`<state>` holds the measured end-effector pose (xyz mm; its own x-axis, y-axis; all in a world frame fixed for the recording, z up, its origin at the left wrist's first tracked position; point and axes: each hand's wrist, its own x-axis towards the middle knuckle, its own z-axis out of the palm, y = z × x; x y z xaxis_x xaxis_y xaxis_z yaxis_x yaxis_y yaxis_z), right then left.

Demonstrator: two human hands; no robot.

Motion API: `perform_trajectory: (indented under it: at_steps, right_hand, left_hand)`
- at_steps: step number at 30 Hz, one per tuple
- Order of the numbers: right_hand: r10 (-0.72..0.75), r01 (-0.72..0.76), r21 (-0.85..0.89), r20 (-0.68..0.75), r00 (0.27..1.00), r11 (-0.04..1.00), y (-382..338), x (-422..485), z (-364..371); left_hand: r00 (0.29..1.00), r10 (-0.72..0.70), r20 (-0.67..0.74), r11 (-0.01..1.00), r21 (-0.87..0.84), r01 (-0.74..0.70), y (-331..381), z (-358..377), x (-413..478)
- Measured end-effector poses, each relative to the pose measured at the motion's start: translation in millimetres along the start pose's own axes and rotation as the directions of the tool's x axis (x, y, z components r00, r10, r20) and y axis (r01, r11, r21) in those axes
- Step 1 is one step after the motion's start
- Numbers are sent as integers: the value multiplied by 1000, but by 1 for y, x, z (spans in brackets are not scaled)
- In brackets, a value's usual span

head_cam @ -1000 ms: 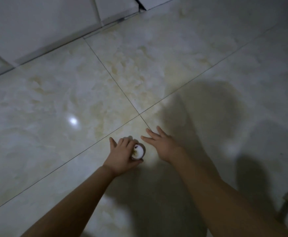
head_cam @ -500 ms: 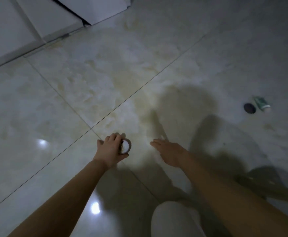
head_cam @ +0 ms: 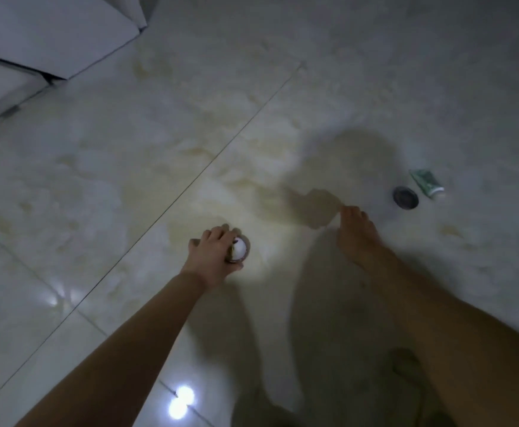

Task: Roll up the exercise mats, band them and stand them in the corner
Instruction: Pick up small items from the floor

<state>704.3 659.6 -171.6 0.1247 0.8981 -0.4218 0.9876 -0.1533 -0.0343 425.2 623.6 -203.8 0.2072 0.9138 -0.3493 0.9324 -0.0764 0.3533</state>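
My left hand (head_cam: 212, 257) is closed around a small roll of tape (head_cam: 240, 249), brown on the outside with a pale centre, held just above the marble floor. My right hand (head_cam: 356, 232) reaches forward to the right of it, fingers stretched out and holding nothing. No exercise mat is in view.
A dark round lid (head_cam: 405, 197) and a green tube (head_cam: 427, 182) lie on the tiles at the right. A white cabinet base (head_cam: 51, 35) fills the upper left corner. Pale glossy floor tiles (head_cam: 128, 149) with bright light reflections spread all around. My shadow falls between the arms.
The view has swung right, bringing the lid and tube into sight. My left hand keeps the tape roll; my right hand has moved away from it to the right.
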Motion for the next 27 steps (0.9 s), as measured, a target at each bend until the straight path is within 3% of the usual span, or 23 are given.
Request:
perform_trajectory:
  at_steps: [7,10,13,15,18,22,24,27]
  right_hand:
    - [125,-132,-57,-105,987,990,55,46,1]
    - [260,-263,-54,-57,964,963,75,60,4]
    - [325,-325,97,20,946,941,80,60,11]
    - [273,-269,138,-12,962,953,74,54,19]
    - [11,9,79,-253,967,997,62,43,38]
    - [-277,254,-111,-466,840,961,60,43,39]
    - [-312,295,-124,-558,769,947,68,52,29]
    - [-171,154,-80,-593,787,985,91,72,11]
  left_hand:
    - [992,123,-4,992,43,-123,52,-5,59]
    - [987,158,-4,984,88,-157,71,-4,76]
    - [983,185,-6,977,111,-183,87,-1,90]
    - [979,205,-12,971,128,-202,97,2,98]
    - [977,214,-6,968,139,-211,110,6,108]
    - [977,210,24,968,133,-211,123,9,119]
    - [974,224,44,963,144,-228,128,10,125]
    - [965,252,71,956,139,-259,139,9,134]
